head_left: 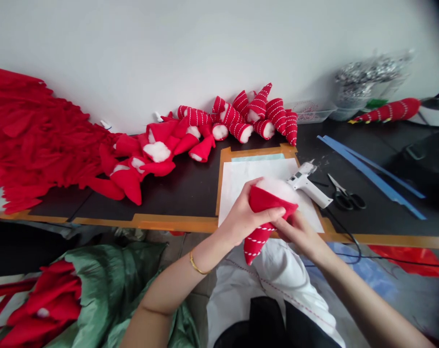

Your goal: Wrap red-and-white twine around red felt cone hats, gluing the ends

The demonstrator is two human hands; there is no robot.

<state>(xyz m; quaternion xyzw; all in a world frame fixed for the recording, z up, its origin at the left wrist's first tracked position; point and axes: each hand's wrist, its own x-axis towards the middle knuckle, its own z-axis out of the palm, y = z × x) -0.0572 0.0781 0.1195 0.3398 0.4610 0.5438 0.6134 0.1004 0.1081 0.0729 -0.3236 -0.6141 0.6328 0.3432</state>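
The left hand [241, 215] and right hand [299, 232] grip a stuffed red felt cone [257, 240] between them, above white paper [248, 179] on the table [183, 188]. Its long axis runs from the wide end, far right, to the tip, near left.

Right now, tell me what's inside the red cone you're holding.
White stuffing fills the open top of the red felt cone; lower down, the felt hides the rest.
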